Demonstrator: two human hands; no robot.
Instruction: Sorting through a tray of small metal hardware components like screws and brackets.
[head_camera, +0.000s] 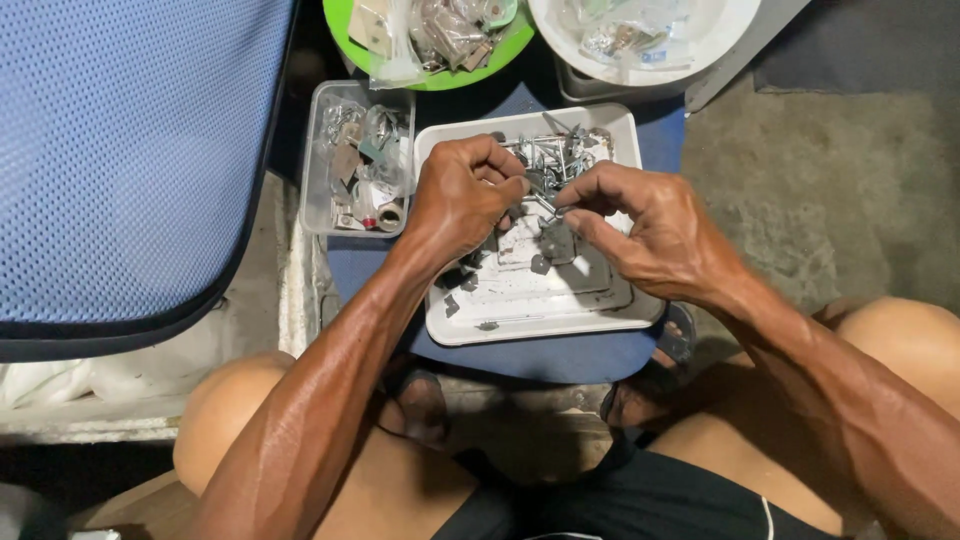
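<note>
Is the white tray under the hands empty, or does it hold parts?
It holds parts. The white tray has a heap of small metal pieces at its far end and flat grey plates under the hands.

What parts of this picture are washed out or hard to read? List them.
Head view: the white bowl at the top edge is overexposed; the small metal parts in the white tray merge into glinting clutter; shadow hides what the fingers pinch.

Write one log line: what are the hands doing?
left hand: pinching small metal part | right hand: pinching small grey metal piece | under: white rectangular tray of metal bits
</note>
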